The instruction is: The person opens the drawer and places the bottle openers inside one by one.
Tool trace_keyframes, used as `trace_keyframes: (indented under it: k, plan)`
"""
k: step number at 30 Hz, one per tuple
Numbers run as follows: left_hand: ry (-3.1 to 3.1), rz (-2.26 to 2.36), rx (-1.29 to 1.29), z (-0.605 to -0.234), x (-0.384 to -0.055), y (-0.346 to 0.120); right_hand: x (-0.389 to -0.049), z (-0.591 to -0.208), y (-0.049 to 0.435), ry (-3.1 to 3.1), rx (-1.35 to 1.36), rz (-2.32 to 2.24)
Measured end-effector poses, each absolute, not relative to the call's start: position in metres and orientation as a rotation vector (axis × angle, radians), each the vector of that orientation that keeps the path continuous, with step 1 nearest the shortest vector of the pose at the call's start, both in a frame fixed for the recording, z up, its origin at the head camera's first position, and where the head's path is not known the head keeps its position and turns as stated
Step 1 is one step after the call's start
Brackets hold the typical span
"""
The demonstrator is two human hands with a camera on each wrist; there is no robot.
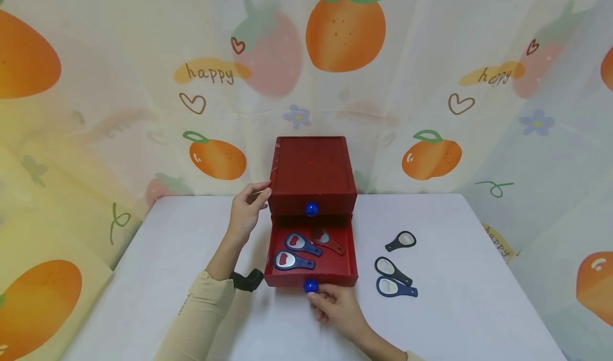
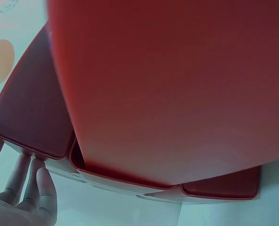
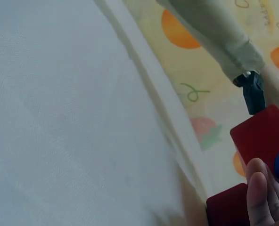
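A red two-drawer box (image 1: 313, 166) stands at the back of the white table, its upper drawer closed and its lower drawer (image 1: 355, 260) pulled out. Inside the lower drawer lie two blue bottle openers (image 1: 306, 262) and a red bottle opener (image 1: 339, 248). My right hand (image 1: 342, 310) pinches the blue knob (image 1: 311, 286) on that drawer's front. With fairly straight fingers, my left hand (image 1: 245, 214) touches the left side of the box; the left wrist view shows its fingers (image 2: 32, 188) against the box's edge.
Right of the drawer, two black bottle openers (image 1: 401, 240) and a blue one (image 1: 396, 287) lie on the white table (image 1: 455, 308). Another blue knob (image 1: 312, 208) sticks out from the upper drawer. Behind the table hangs a fruit-printed cloth (image 1: 345, 100).
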State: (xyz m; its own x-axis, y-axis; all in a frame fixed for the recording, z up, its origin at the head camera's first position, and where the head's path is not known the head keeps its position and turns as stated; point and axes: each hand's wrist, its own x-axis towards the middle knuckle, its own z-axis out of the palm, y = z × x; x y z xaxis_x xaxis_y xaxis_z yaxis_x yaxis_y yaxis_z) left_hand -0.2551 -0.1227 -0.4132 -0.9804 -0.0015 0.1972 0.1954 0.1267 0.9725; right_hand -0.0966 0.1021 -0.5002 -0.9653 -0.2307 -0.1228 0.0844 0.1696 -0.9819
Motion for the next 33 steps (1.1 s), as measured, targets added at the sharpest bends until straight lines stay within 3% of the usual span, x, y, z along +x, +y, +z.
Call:
trace_keyframes:
  k: [33]
  plan:
    - [-2.231,-1.960,-0.179,-0.412,-0.253,-0.121,-0.202,-0.486,0.086,2.355,-0.022,-2.074]
